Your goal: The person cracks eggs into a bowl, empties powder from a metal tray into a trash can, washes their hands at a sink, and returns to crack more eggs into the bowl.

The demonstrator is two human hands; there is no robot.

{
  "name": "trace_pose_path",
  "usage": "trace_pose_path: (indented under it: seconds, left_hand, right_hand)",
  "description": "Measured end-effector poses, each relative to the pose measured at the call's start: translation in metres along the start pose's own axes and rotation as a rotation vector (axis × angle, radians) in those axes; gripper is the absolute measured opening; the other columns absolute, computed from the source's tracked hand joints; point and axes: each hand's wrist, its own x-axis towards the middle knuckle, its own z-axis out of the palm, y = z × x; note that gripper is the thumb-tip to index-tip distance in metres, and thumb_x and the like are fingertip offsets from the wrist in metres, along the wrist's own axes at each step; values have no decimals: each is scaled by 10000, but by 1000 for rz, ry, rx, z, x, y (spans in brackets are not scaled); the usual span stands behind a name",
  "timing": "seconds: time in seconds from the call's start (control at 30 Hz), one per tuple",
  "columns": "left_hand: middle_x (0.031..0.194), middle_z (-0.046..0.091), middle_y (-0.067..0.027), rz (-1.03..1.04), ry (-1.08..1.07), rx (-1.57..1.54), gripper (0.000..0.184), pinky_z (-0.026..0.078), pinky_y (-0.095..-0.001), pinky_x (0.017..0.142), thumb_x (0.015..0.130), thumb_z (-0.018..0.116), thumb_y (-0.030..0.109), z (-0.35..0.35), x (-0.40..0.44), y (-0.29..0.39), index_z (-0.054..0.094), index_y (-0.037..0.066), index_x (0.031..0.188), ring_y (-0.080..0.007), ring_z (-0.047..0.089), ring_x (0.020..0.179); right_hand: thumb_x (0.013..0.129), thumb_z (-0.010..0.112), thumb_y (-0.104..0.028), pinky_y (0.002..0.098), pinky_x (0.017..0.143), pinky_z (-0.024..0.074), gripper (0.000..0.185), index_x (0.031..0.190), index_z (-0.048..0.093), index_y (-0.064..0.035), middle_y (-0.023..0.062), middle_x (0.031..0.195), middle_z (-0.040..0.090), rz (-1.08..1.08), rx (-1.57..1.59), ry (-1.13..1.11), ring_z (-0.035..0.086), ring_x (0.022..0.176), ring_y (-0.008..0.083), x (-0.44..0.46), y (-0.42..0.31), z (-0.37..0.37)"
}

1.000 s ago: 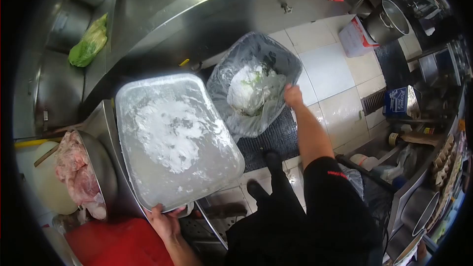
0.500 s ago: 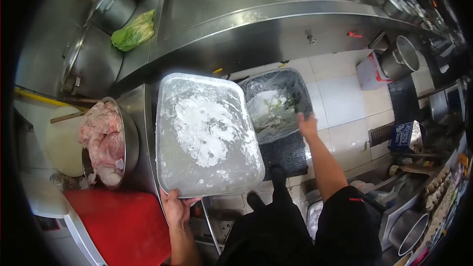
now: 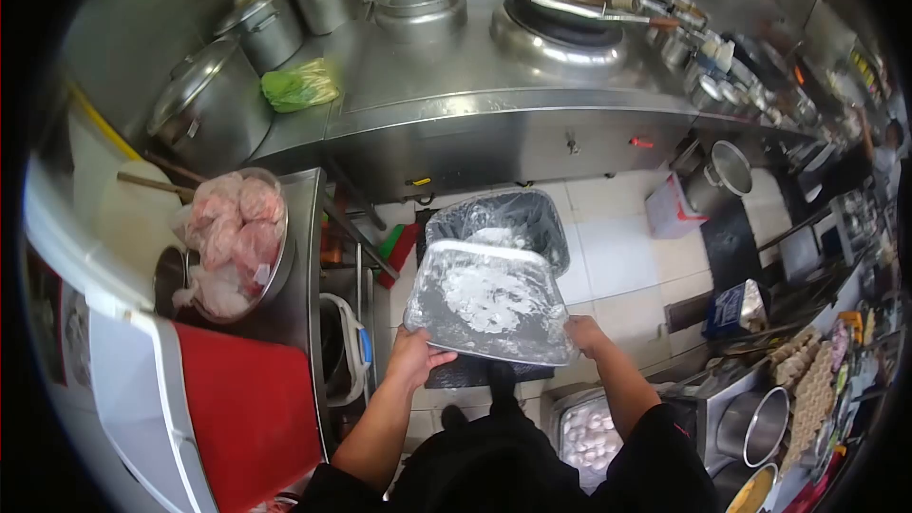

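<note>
A grey metal tray with a smear of white powder across it is held in front of me. My left hand grips its near left corner, fingers closed on the rim. On the right edge my right hand is closed too. The tray's far edge overlaps a bin lined with a dark plastic bag. More white powder shows inside the bin; the tray hides the bin's near part.
To the left, a metal bowl of raw meat stands on a steel counter beside a red lid. Ahead runs a steel stove with pots and a wok. A container of whitish round items sits at lower right.
My right hand has moved from beside the bin onto the tray's right edge. The tray has gone from the left side to in front of the bin. My view has tilted up.
</note>
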Motion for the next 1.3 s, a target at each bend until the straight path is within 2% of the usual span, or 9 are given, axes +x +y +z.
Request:
trace_pose_path:
  seconds: [0.23, 0.43, 0.5, 0.57, 0.73, 0.83, 0.97, 1.17, 1.3]
  left_hand:
    - [1239, 584, -177, -61, -86, -184, 494, 588, -528, 768, 913, 387, 8, -56, -41, -48, 333, 150, 1384, -354, 665, 1010]
    - [1401, 468, -177, -4, -228, -286, 556, 503, -640, 888, 919, 410, 12, -88, -100, -103, 279, 200, 1426, -399, 562, 1203]
    - [1458, 432, -164, 85, -383, -357, 577, 450, -673, 952, 949, 440, 49, -105, -116, -120, 226, 210, 1460, -417, 526, 1252]
    - [1452, 431, -156, 132, -219, -346, 589, 485, -649, 927, 968, 459, 65, -79, -175, -98, 228, 170, 1500, -418, 525, 1244]
    - [1390, 453, -143, 400, -347, -359, 608, 578, -544, 817, 943, 500, 110, -41, -283, -81, 225, 148, 1484, -330, 571, 1158]
    - [1323, 486, -152, 562, -442, -285, 637, 609, -433, 658, 946, 510, 165, -32, -357, -82, 194, 134, 1498, -264, 614, 1030]
    - [1282, 507, -147, 775, -460, -266, 688, 578, -329, 579, 947, 506, 186, -48, -455, -104, 136, 118, 1524, -214, 623, 966]
    - [1198, 548, -161, 1038, -384, -435, 689, 565, -306, 534, 928, 476, 95, -147, -601, -159, 133, 130, 1524, -209, 640, 855]
    - [1247, 553, -153, 1105, -219, -475, 625, 605, -328, 619, 953, 482, 92, -264, -696, -227, 183, 88, 1502, -210, 670, 958]
  right_hand:
    - [889, 540, -172, 369, 670, 486, 292, 1030, 656, 55, 113, 808, 653, -272, -86, 196, 588, 730, 201, -63, 19, 16]
    - [924, 568, -203, 326, 861, 495, 430, 1258, 589, 67, 217, 1049, 689, -448, -92, 361, 634, 981, 233, -134, 42, 29]
    - [975, 523, -305, 469, 975, 435, 428, 1277, 592, -10, 243, 1190, 634, -668, -387, 469, 585, 1104, 361, -103, 96, 5]
    - [1050, 363, -303, 458, 1156, 271, 472, 1380, 502, 5, 226, 1436, 485, -695, -1030, 415, 416, 1352, 367, -132, 92, -25]
    - [994, 539, -129, 318, 1004, 439, 381, 1312, 541, 80, 144, 1234, 619, -800, -30, 248, 576, 1127, 203, -238, 32, -96]
    - [988, 512, -314, 380, 1054, 410, 540, 1367, 500, 70, 175, 1316, 578, -909, -191, 228, 555, 1187, 264, -288, 8, -164]
    - [1012, 451, -272, 392, 1078, 385, 498, 1377, 497, 63, 179, 1384, 538, -963, -218, 76, 516, 1256, 260, -392, -29, -170]
    - [1016, 441, -276, 390, 1101, 365, 511, 1384, 481, 76, 196, 1420, 502, -1797, -999, 402, 499, 1288, 268, -484, -75, -152]
    - [997, 498, -287, 364, 1064, 385, 519, 1385, 489, 57, 172, 1350, 547, -1496, -446, 98, 530, 1226, 251, -631, -35, 74]
